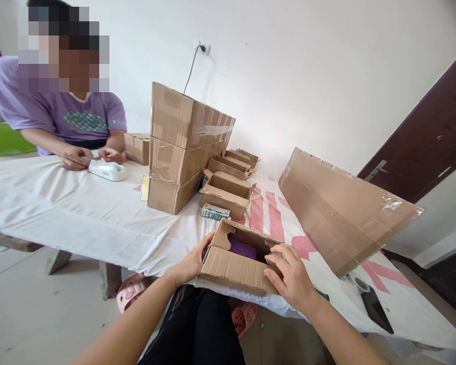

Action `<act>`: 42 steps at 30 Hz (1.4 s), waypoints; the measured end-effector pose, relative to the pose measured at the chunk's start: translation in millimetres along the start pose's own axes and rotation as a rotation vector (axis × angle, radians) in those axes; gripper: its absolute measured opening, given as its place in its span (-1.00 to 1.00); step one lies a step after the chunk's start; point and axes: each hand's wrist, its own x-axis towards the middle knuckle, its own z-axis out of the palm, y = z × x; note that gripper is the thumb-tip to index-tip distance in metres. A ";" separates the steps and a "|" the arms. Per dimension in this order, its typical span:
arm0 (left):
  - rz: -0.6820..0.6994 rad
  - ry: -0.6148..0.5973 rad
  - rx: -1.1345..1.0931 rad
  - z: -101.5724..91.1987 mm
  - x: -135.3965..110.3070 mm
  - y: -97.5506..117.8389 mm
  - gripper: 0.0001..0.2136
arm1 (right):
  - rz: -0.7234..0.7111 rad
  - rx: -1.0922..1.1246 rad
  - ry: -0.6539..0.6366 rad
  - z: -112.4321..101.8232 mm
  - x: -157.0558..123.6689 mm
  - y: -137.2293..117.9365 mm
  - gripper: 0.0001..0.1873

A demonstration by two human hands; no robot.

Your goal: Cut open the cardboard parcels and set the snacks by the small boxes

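Small corrugated carton (237, 266) sat at the near edge of the cloth-covered table (79, 218), top flaps up and unsealed; a flat purple item (243, 248) already lay inside; closing and taping judged not yet done. Left hand (192, 263) was curled round the carton's left end, thumb on the raised flap; right hand (292, 276) gripped the right front corner, fingers hooked over the rim. Behind: more open cartons (228, 192), plain brown and matte, in a row; a small green-and-white packet (215, 212); three taped cartons (182, 147) stacked, tape glossy; a long flat cardboard box (342, 213) tilted at right. A co-worker's hands rested on a white device (108, 170).
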 end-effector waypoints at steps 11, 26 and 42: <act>-0.022 0.009 -0.020 -1.4 0.9 -6.5 0.11 | -0.110 -0.146 -0.324 -14.0 30.2 8.4 -0.60; -0.012 0.013 -0.061 -3.0 -1.0 -8.2 0.09 | 0.079 -0.580 -0.031 -25.4 26.1 28.5 -0.69; -0.029 0.009 -0.004 -2.3 -2.1 -4.8 0.10 | 0.191 0.181 -0.439 8.4 9.0 78.0 -0.07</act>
